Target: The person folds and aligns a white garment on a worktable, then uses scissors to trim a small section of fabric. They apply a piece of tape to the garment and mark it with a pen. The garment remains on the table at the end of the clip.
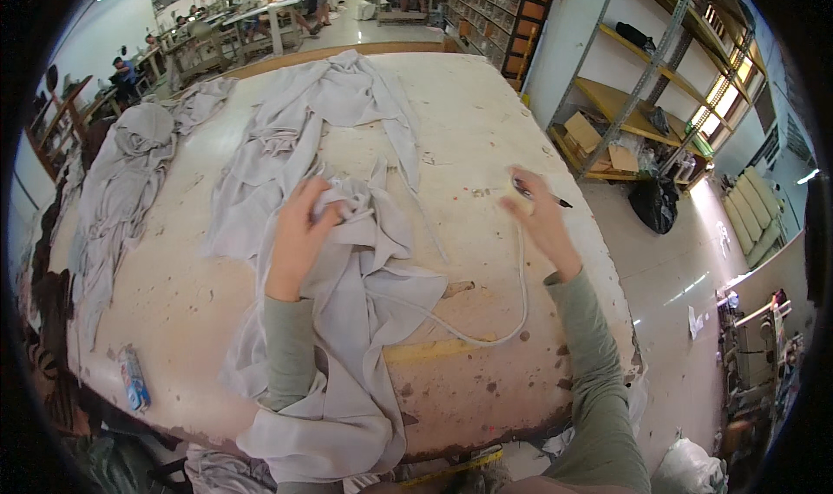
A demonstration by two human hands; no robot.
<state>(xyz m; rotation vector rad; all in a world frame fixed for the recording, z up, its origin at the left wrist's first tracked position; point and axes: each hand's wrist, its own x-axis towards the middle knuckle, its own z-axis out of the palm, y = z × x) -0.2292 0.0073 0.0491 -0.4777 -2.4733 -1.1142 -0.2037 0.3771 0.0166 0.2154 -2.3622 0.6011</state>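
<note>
A light grey garment (347, 277) lies bunched and creased along the left-centre of the table. At its bunched upper part is my left hand (299, 229), thumb and fingers apart and curved beside the cloth. Over the bare tabletop to the right, my right hand (540, 220) is closed round a slim black pen-like tool (565, 204), whose exact kind I cannot make out. A pale narrow cord (495, 344) loops from the garment up to just below my right hand; whether the fingers also grip it cannot be told.
More grey garments lie on the pale, stained table (468, 147), one spread at the far middle (347, 95) and one heaped at the left (130, 164). A small blue can (134, 379) rests near the front left edge. Metal shelves (625, 103) stand beyond the right edge.
</note>
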